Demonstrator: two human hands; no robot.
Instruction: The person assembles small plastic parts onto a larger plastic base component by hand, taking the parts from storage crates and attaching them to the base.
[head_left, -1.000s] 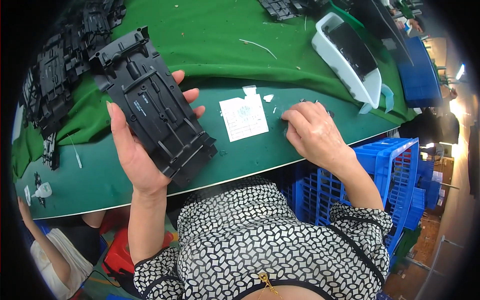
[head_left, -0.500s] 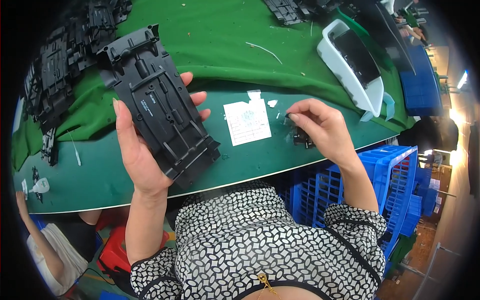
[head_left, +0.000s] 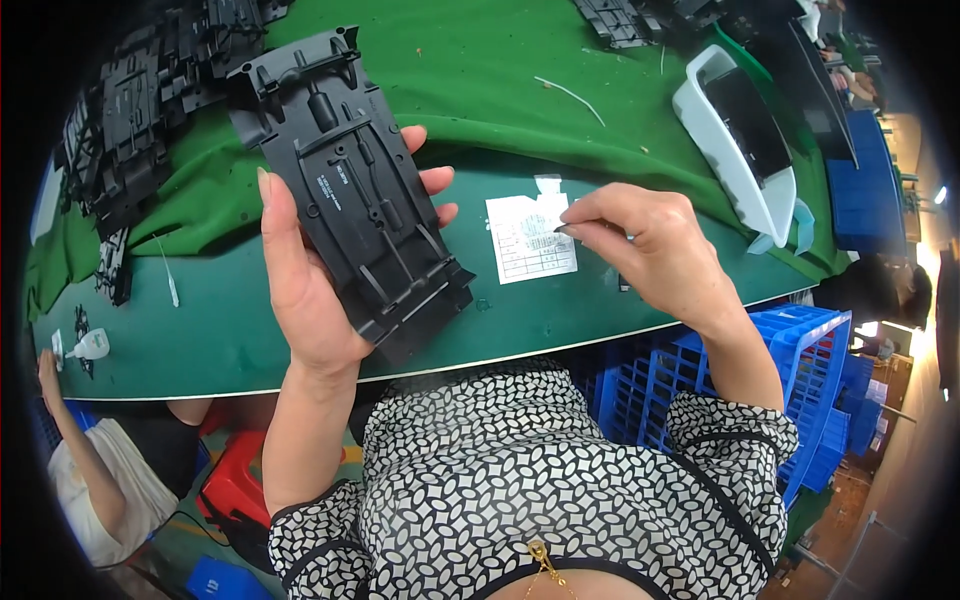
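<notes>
A long black moulded plastic plate (head_left: 350, 205) with raised ribs and small cylinders on its face rests tilted in my left hand (head_left: 312, 300). The thumb lies along its left edge and the fingertips curl round its right edge. My right hand (head_left: 665, 250) is raised over the table, right of the plate, thumb and index finger pinched on a tiny dark piece (head_left: 562, 229). Its exact kind is too small to tell. Behind those fingertips lies a white printed paper (head_left: 530, 262). A bit of the small black parts (head_left: 624, 285) shows below my right hand, which hides the others.
Similar black plates (head_left: 130, 120) are piled on the green cloth (head_left: 470, 80) at the far left. A white tub (head_left: 735, 150) holding black parts stands at the right. Below the table edge is a blue crate (head_left: 640, 390). Another person's hand (head_left: 48, 370) is near a small bottle (head_left: 92, 345).
My right hand has moved left from above the small black parts toward the plate, pinching the tiny dark piece. My left hand keeps its hold on the plate. The whole view has shifted slightly.
</notes>
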